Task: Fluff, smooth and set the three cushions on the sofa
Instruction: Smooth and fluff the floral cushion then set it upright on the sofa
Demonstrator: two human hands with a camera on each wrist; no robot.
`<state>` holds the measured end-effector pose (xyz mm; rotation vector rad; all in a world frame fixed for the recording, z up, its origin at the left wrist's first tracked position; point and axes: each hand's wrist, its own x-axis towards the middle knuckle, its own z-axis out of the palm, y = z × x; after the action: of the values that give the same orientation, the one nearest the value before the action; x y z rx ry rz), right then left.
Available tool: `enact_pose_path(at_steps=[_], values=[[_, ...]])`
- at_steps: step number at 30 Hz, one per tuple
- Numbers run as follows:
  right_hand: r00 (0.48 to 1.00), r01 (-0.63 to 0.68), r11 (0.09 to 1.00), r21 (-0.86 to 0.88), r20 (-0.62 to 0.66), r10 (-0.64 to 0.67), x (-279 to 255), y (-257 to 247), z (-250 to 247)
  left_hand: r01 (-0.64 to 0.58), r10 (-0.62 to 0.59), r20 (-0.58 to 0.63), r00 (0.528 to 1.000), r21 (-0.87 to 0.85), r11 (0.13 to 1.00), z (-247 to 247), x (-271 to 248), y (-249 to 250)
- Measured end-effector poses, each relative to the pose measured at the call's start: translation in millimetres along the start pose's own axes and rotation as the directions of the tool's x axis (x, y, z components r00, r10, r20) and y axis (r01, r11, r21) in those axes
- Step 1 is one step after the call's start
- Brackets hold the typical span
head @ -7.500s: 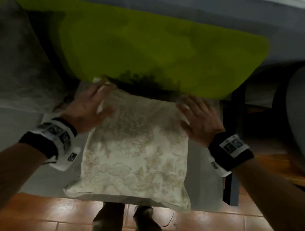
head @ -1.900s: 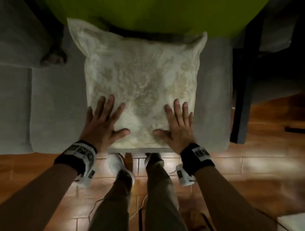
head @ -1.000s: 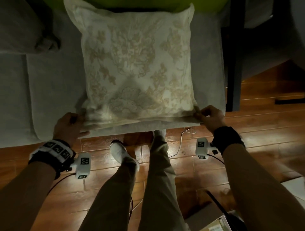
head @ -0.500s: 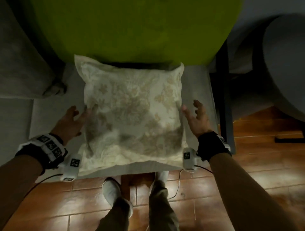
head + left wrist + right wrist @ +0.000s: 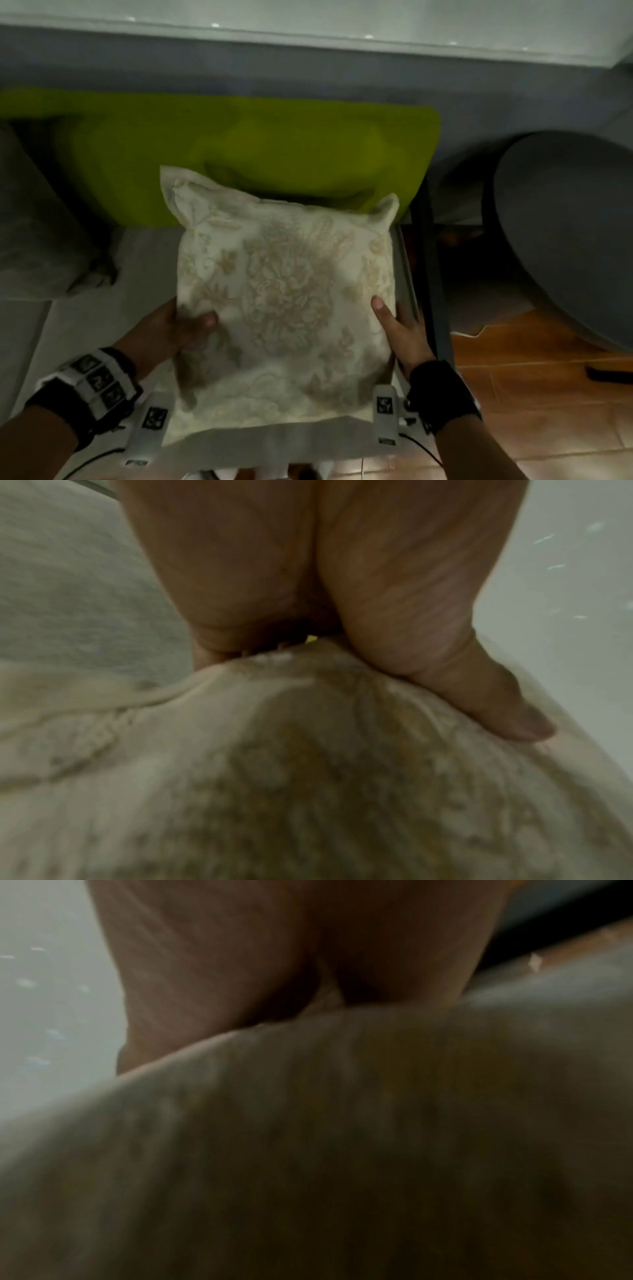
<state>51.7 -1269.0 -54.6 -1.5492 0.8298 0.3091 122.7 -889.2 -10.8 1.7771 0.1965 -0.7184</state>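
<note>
Cushion point(image 5: 284, 301): cream, squarish, with a tan floral pattern worked across its face and a flat flange along the edges. It is held between both hands above the grey sofa seat point(image 5: 85, 322), face up toward the head camera. Its near edge hangs over the seat's front, and its two far corners stick up like ears toward the green backrest point(image 5: 239, 150). No side is clearly longer. It sits roughly square to the sofa, turned slightly so the far left corner reaches farther back than the right.

At the near left edge the left hand point(image 5: 168, 330) grips the side, thumb point(image 5: 205, 320) pressed onto the patterned face and fingers hidden underneath. In the left wrist view the thumb point(image 5: 479, 696) lies flat on the fabric point(image 5: 308, 777). At the right edge the right hand point(image 5: 404, 329) clamps the other side, thumb point(image 5: 380, 306) on top, fingers tucked behind out of sight. The right wrist view shows only palm and blurred cloth.

Farther left on the seat lies a grey cushion point(image 5: 37, 240). Beyond the sofa's right end stands a dark round seat point(image 5: 568, 233) on a wooden floor point(image 5: 534, 394).
</note>
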Motion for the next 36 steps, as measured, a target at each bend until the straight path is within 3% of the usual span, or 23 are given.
enact_pose_path(at_steps=[4,7,11,16,25,29,34,36], values=[[0.976,0.218,0.976,0.001,-0.004,-0.218,22,-47,-52,-0.179,0.180,0.006,0.984,-0.082,0.980,22,31,33],[0.914,0.407,0.911,-0.063,0.030,-0.406,41,-80,-72,-0.265,0.263,-0.039,0.964,-0.076,0.961,31,55,51],[0.845,0.531,0.845,-0.059,0.101,-0.525,62,-105,-74,-0.409,0.403,-0.113,0.908,-0.028,0.912,37,76,69],[0.833,0.550,0.834,-0.040,0.091,-0.545,74,-115,-64,-0.495,0.497,-0.151,0.854,0.055,0.867,22,100,74],[0.868,0.482,0.864,-0.147,0.216,-0.447,112,-100,-43,-0.456,0.460,-0.116,0.880,0.063,0.888,33,144,59],[0.839,0.534,0.836,-0.126,0.197,-0.507,109,-103,-36,-0.453,0.455,-0.172,0.874,0.053,0.890,37,149,67],[0.735,0.677,0.727,-0.116,0.154,-0.660,105,-111,-24,-0.489,0.483,-0.227,0.846,0.035,0.872,36,145,72],[0.741,0.671,0.726,-0.151,0.170,-0.649,115,-112,-21,-0.470,0.468,-0.233,0.852,0.053,0.881,34,150,66]])
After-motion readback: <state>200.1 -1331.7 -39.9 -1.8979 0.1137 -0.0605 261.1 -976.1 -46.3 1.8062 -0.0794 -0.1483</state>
